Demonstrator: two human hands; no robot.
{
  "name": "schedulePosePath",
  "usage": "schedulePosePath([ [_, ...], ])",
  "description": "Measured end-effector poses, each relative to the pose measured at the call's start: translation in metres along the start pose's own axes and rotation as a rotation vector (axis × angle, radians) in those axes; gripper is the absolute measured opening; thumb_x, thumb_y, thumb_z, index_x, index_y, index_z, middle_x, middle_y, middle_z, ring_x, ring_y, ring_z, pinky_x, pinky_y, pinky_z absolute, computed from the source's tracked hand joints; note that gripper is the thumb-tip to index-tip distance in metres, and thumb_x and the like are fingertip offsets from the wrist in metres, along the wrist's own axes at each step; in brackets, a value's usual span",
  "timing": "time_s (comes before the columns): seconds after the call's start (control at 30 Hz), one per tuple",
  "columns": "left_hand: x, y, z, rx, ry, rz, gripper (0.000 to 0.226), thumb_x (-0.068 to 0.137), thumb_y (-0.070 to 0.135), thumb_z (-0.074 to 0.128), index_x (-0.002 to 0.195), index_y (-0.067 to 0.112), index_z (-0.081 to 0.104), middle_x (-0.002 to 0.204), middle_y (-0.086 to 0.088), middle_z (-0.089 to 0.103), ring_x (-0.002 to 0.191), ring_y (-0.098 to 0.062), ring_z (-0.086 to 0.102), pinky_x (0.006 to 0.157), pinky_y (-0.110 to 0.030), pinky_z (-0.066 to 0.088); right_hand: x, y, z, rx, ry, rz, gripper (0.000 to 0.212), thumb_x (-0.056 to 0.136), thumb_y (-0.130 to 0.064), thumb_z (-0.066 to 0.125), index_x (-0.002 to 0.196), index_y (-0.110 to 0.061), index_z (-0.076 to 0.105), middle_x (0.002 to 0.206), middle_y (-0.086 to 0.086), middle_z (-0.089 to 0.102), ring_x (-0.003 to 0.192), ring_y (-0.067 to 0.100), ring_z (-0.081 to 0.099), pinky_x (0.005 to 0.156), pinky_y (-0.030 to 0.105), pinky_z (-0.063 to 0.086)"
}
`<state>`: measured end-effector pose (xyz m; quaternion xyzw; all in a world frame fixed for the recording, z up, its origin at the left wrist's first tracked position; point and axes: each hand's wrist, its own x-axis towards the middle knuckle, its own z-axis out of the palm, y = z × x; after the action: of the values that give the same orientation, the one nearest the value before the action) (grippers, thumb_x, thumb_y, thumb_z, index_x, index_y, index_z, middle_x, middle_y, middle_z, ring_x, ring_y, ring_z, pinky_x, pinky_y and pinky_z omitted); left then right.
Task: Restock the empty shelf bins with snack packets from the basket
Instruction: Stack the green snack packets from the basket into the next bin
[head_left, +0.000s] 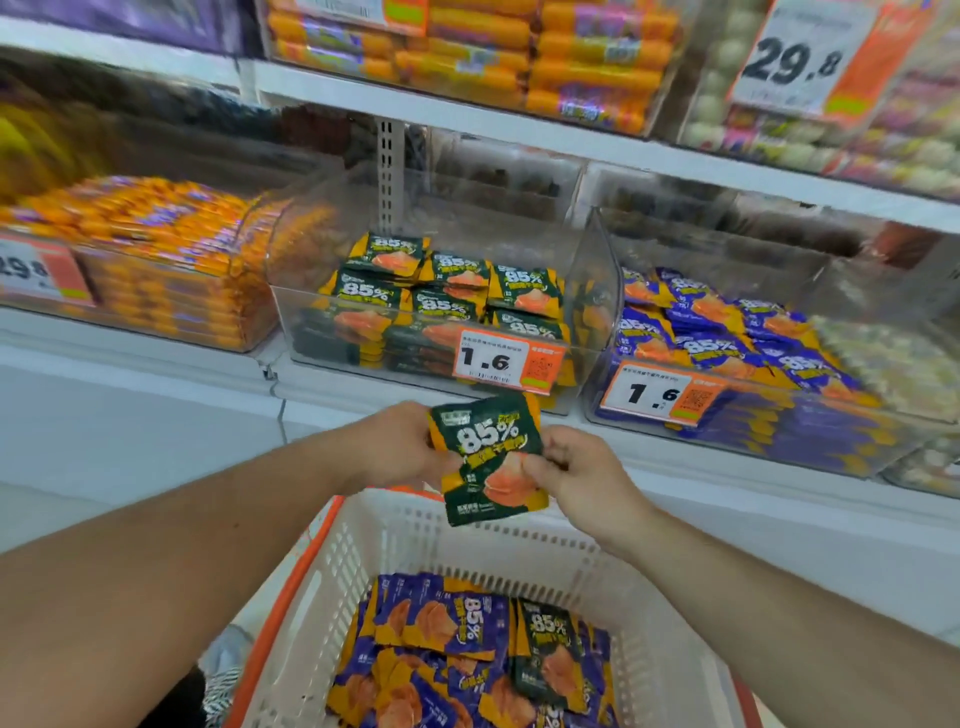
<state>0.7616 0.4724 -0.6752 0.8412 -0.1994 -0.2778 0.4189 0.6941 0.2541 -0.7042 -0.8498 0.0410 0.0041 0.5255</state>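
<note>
Left hand: the left hand (400, 441) is seen with its fingers curled round the upper left edge of a green snack packet (485, 457), the packet being gripped there.
Right hand: the right hand (576, 467) is seen pinching the same packet at its right side, thumb and fingertips closed on the wrapper.
Packet held: the packet is held upright between the two hands, slightly tilted, marked "85%", above the far rim of the basket (467, 525) and below the shelf front.
Basket: a white slatted basket with an orange rim is seen below the hands; purple packets (436, 618) are piled in it, with one green packet (550, 654) lying among them.
Middle bin: a clear bin (415, 306) is partly filled with stacked green packets, a "1.6" price tag (506, 361) being fixed to its front.
Right bin: a neighbouring clear bin (727, 410) is filled with purple packets.
Left bin: orange packets (156, 249) are stacked here, blurred.
</note>
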Motion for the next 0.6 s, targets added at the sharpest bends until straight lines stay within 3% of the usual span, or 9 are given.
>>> schedulePosePath([
  [0.03, -0.001, 0.005, -0.007, -0.082, 0.067, 0.007, 0.017, 0.094, 0.014, 0.063, 0.108, 0.005, 0.067, 0.093, -0.01, 0.07, 0.073, -0.014, 0.063, 0.067, -0.025, 0.053, -0.002, -0.01, -0.002, -0.048, 0.065, -0.059, 0.013, 0.093, -0.014, 0.062, 0.092, -0.026, 0.059, 0.08, -0.007, 0.068, 0.078, 0.008, 0.063, 0.075, 0.014, 0.049],
  [0.1, -0.004, 0.016, -0.021, -0.206, 0.16, 0.041, 0.014, 0.094, 0.013, 0.062, 0.105, 0.005, 0.067, 0.093, -0.012, 0.072, 0.071, -0.015, 0.063, 0.061, -0.023, 0.052, -0.007, -0.026, -0.008, -0.1, 0.2, -0.181, 0.029, 0.089, -0.018, 0.069, 0.106, -0.032, 0.049, 0.081, -0.011, 0.063, 0.072, 0.0, 0.056, 0.066, 0.01, 0.041],
  [0.17, -0.007, 0.024, -0.034, -0.28, 0.215, 0.082, 0.012, 0.094, 0.012, 0.061, 0.102, 0.004, 0.066, 0.091, -0.012, 0.073, 0.071, -0.017, 0.064, 0.059, -0.024, 0.052, -0.011, -0.04, -0.01, -0.024, 0.246, -0.268, 0.042, 0.086, -0.013, 0.072, 0.108, -0.036, 0.045, 0.088, -0.012, 0.063, 0.073, 0.003, 0.057, 0.067, 0.015, 0.045],
  [0.27, -0.009, 0.032, -0.044, -0.337, 0.274, 0.114, 0.009, 0.095, 0.012, 0.061, 0.098, 0.006, 0.066, 0.083, -0.008, 0.072, 0.065, -0.014, 0.063, 0.055, -0.022, 0.051, -0.006, -0.062, -0.007, 0.014, 0.233, -0.341, 0.041, 0.086, -0.001, 0.068, 0.096, -0.039, 0.056, 0.088, -0.015, 0.067, 0.071, 0.024, 0.06, 0.065, 0.032, 0.05],
  [0.33, -0.009, 0.038, -0.047, -0.387, 0.324, 0.118, 0.008, 0.095, 0.012, 0.06, 0.091, 0.011, 0.067, 0.079, -0.004, 0.071, 0.063, -0.013, 0.062, 0.054, -0.021, 0.05, 0.001, -0.082, -0.004, 0.064, 0.217, -0.296, 0.044, 0.087, 0.002, 0.065, 0.087, -0.042, 0.066, 0.08, -0.013, 0.07, 0.069, 0.027, 0.062, 0.06, 0.041, 0.054],
  [0.4, -0.008, 0.042, -0.05, -0.475, 0.391, 0.104, 0.012, 0.096, 0.014, 0.059, 0.088, 0.01, 0.066, 0.08, -0.007, 0.073, 0.066, -0.016, 0.065, 0.056, -0.026, 0.054, 0.013, -0.102, -0.003, 0.202, 0.168, -0.208, 0.039, 0.088, 0.001, 0.065, 0.085, -0.038, 0.07, 0.08, -0.017, 0.072, 0.071, 0.014, 0.065, 0.057, 0.033, 0.056],
  [0.47, -0.006, 0.044, -0.056, -0.532, 0.473, 0.095, 0.015, 0.097, 0.017, 0.058, 0.087, 0.009, 0.066, 0.084, -0.011, 0.074, 0.068, -0.017, 0.069, 0.065, -0.034, 0.057, 0.029, -0.12, -0.004, 0.302, 0.165, -0.146, 0.032, 0.088, 0.001, 0.064, 0.088, -0.03, 0.071, 0.089, -0.015, 0.073, 0.075, 0.015, 0.065, 0.059, 0.03, 0.057],
  [0.6, -0.003, 0.04, -0.069, -0.525, 0.601, 0.032, 0.015, 0.096, 0.012, 0.054, 0.089, 0.011, 0.067, 0.086, -0.006, 0.075, 0.073, -0.019, 0.069, 0.067, -0.031, 0.05, 0.085, -0.142, -0.012, 0.353, 0.278, -0.057, 0.032, 0.088, 0.006, 0.059, 0.114, -0.012, 0.066, 0.099, 0.006, 0.069, 0.071, 0.02, 0.061, 0.06, 0.027, 0.052],
])
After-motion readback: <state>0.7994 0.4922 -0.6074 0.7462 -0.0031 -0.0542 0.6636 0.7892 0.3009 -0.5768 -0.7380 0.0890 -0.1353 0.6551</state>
